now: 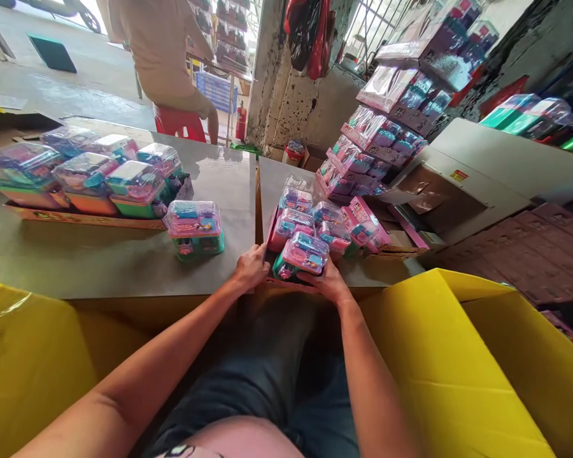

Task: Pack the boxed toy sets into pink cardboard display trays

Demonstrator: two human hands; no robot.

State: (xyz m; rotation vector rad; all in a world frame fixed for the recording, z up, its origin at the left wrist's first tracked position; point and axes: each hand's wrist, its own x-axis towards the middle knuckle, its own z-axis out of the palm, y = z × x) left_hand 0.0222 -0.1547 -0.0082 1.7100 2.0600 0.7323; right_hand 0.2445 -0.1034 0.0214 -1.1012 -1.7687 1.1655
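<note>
My right hand is closed around the near side of a small see-through plastic case with a pink and blue filling and a green base. That case sits tilted at the front of a pink display tray, in front of several similar cases. My left hand grips the tray's near left edge, its fingertips partly hidden. To the left, a single case with a green base stands on the table. Beyond it, a cardboard tray holds several more cases.
Yellow cartons stand on both sides of my legs. Stacked wrapped packs rise at the back right, near a white cabinet. A person is by a red stool beyond the grey table.
</note>
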